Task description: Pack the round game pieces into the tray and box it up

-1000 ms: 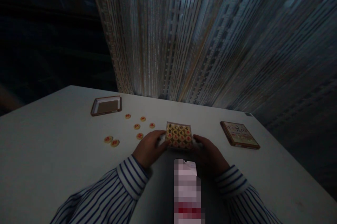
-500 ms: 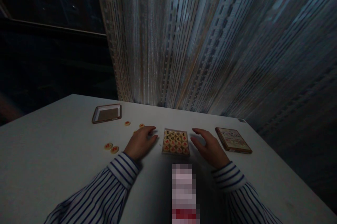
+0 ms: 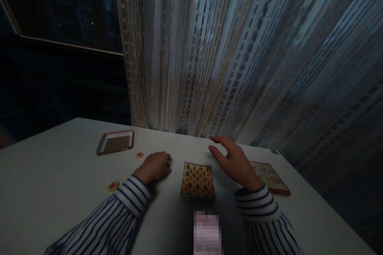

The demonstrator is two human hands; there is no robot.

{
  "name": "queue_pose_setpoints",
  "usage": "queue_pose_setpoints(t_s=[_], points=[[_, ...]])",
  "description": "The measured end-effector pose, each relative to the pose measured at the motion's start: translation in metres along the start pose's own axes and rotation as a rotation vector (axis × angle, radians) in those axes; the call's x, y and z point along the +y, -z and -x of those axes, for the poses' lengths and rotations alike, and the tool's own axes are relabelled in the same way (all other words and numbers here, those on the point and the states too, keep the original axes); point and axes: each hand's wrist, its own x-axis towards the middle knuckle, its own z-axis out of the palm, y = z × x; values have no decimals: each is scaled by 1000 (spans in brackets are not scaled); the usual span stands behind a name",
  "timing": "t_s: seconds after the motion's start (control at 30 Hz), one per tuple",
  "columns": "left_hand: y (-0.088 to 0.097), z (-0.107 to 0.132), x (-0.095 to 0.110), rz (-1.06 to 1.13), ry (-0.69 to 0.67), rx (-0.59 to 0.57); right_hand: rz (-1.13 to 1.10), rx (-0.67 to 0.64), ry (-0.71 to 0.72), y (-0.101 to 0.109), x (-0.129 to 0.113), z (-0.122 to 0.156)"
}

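Observation:
My left hand (image 3: pixel 154 167) rests low over the table, left of a small square box (image 3: pixel 197 198) of round Chinese chess pieces (image 3: pixel 198 181). Its fingers are curled downward, and whatever lies in or under them is hidden. To the right of the box, my right hand (image 3: pixel 235 162) hovers with thumb and fingers apart, holding nothing. The pieces in the box sit in rows with black or red characters facing up. One loose chess piece (image 3: pixel 139 155) lies just beyond my left hand, and another red-marked piece (image 3: pixel 113 186) is beside my left cuff.
A shallow open lid (image 3: pixel 118 143) lies at the back left of the white table (image 3: pixel 74 167). At the right is a flat printed case (image 3: pixel 271 177), partly behind my right hand. A string curtain (image 3: pixel 191 47) hangs along the table's far edge.
My view has tilted up, so the table sits lower in the frame. My left fingers have curled in, over where loose pieces lay. My right hand has lifted and stays open.

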Motion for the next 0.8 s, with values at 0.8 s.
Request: queue_pose_setpoints(t_s=[0.8], points=[[-7,-3,-6,27,-31,-28,127,-165,98,-19,6,3]])
